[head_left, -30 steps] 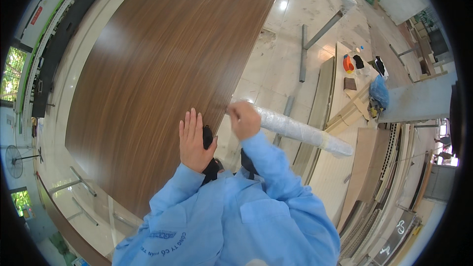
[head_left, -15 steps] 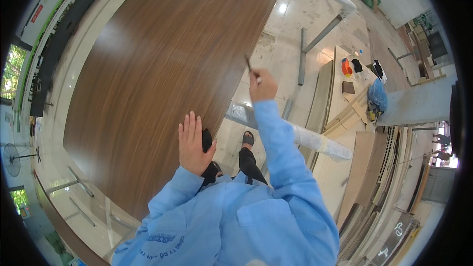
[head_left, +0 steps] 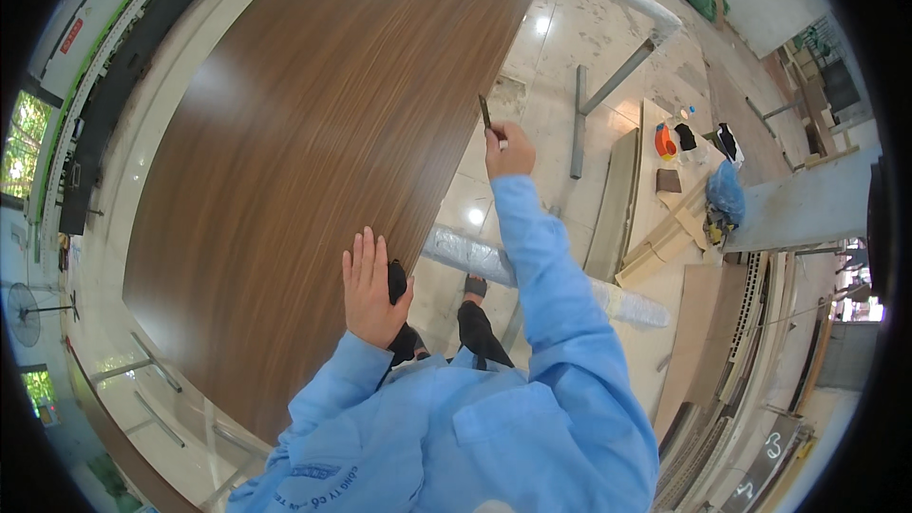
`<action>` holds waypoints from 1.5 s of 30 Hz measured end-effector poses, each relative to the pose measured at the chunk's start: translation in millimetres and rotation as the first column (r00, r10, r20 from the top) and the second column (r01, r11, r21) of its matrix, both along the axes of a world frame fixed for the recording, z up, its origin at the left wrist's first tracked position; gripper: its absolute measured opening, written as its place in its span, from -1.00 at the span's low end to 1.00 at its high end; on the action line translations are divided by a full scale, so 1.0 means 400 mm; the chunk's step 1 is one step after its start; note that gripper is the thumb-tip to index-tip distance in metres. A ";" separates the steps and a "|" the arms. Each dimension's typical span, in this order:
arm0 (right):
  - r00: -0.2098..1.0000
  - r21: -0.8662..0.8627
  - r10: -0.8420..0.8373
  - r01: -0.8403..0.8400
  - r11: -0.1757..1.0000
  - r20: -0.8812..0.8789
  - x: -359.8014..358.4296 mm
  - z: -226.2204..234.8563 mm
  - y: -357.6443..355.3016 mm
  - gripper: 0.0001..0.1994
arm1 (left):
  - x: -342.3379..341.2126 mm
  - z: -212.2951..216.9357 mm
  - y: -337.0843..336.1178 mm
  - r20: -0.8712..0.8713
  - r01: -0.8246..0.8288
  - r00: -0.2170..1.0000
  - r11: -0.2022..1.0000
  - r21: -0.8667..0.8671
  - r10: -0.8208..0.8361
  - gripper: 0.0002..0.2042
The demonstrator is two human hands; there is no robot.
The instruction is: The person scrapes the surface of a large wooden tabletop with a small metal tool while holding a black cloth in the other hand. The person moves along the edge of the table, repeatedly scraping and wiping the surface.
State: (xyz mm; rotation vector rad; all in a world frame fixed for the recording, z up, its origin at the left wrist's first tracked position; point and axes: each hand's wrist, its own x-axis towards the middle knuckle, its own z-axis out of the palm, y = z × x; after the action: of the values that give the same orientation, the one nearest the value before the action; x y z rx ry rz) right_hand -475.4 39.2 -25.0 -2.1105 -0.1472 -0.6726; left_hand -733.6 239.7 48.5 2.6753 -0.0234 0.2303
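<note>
A large dark brown wood-grain panel (head_left: 275, 152) lies at my left, raised above the floor. My left hand (head_left: 372, 290) rests flat on its near right edge, fingers straight and thumb apart, holding nothing. Something black (head_left: 397, 281) shows between thumb and forefinger; I cannot tell what it is. My right hand (head_left: 511, 150) is closed round a thin, dark, flat strip (head_left: 485, 112), like a file or blade; its exact kind is unclear. The strip points away from me, its tip beside the panel's right long edge. Whether it touches that edge is not clear.
A plastic-wrapped bar (head_left: 617, 301) crosses under my right arm, near my sandalled foot (head_left: 476, 287). Grey metal legs (head_left: 578, 123) stand farther right. Beyond lies a pale board (head_left: 655, 185) bearing an orange item and a blue bag (head_left: 725, 192). A long machine (head_left: 114, 85) lines the left.
My right hand has moved slightly farther away along the panel's edge, and the strip shows more clearly. My left hand stays flat on the panel. The view has shifted a little.
</note>
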 end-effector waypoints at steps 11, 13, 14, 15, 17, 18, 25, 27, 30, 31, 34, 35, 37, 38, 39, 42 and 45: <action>0.992 -0.042 0.110 -0.108 0.993 0.060 0.009 -0.014 -0.038 -0.91 | 0.048 0.001 -0.029 -0.029 -0.007 1.000 0.999 0.050 0.009 -0.27; 0.996 0.073 -0.031 0.024 0.997 0.086 0.163 -0.027 -0.046 -0.91 | 0.072 -0.003 -0.040 -0.022 -0.010 1.000 0.998 0.069 0.012 -0.28; 0.998 0.050 0.001 -0.004 0.999 0.069 0.188 -0.032 -0.043 -0.91 | 0.084 -0.005 -0.046 -0.023 -0.014 1.000 0.997 0.074 0.015 -0.28; 0.999 0.047 -0.001 -0.001 0.999 0.053 0.198 -0.036 -0.043 -0.90 | 0.095 -0.005 -0.051 -0.020 -0.016 1.000 0.996 0.084 0.018 -0.28; 0.995 0.008 0.058 -0.058 0.998 0.085 0.140 -0.038 -0.039 -0.89 | 0.114 -0.005 -0.059 -0.028 -0.022 0.999 0.995 0.102 0.025 -0.28; 0.971 -0.042 0.177 -0.172 0.984 0.158 0.079 -0.037 -0.037 -0.89 | 0.120 -0.005 -0.063 -0.044 -0.034 0.998 0.994 0.107 0.039 -0.29; 0.993 0.091 0.115 -0.113 0.989 -0.012 0.179 -0.030 -0.078 -0.93 | 0.179 -0.008 -0.089 -0.026 -0.061 0.998 0.991 0.118 0.065 -0.27; 0.999 0.142 0.033 -0.034 0.989 0.015 0.316 -0.036 -0.083 -0.96 | 0.201 -0.006 -0.097 -0.029 -0.071 0.997 0.990 0.126 0.075 -0.27; 0.990 0.048 0.061 -0.067 0.997 0.128 0.329 -0.045 -0.080 -0.93 | 0.222 0.002 -0.106 -0.041 -0.081 0.995 0.988 0.133 0.087 -0.26; 0.959 -0.029 0.106 -0.102 0.994 0.264 0.281 -0.047 -0.081 -0.90 | 0.224 0.004 -0.108 -0.033 -0.079 0.996 0.988 0.134 0.085 -0.27; 0.900 -0.044 0.377 -0.377 0.925 0.220 0.107 -0.044 -0.084 -0.90 | 0.232 0.003 -0.113 -0.035 -0.098 0.994 0.986 0.132 0.103 -0.27; 0.881 -0.034 0.439 -0.441 0.897 0.178 0.092 -0.041 -0.088 -0.91 | 0.237 0.003 -0.115 -0.035 -0.100 0.994 0.986 0.131 0.106 -0.27; 0.930 -0.015 0.357 -0.357 0.934 0.090 0.146 -0.034 -0.103 -0.91 | 0.249 0.000 -0.119 -0.034 -0.106 0.993 0.986 0.132 0.112 -0.27; 0.976 -0.018 0.215 -0.215 0.976 0.030 0.237 -0.031 -0.109 -0.91 | 0.255 -0.001 -0.122 -0.033 -0.107 0.993 0.985 0.135 0.113 -0.27; 0.992 0.037 0.096 -0.099 0.994 0.076 0.337 -0.031 -0.119 -0.92 | 0.262 -0.001 -0.124 -0.039 -0.114 0.992 0.983 0.145 0.121 -0.27; 0.995 0.198 -0.080 0.068 0.978 0.052 0.556 -0.041 -0.136 -0.91 | 0.274 0.003 -0.132 -0.037 -0.115 0.992 0.985 0.128 0.120 -0.27; 0.990 0.031 0.022 -0.027 0.999 0.136 0.511 -0.062 -0.132 -0.86 | 0.276 0.010 -0.134 -0.064 -0.126 0.989 0.983 0.134 0.136 -0.26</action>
State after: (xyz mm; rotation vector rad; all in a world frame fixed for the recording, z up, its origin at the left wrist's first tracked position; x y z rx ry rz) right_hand -271.0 -13.7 -49.6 -2.0285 -0.2354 -0.7992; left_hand -623.2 186.1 52.6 2.8161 0.1663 0.1779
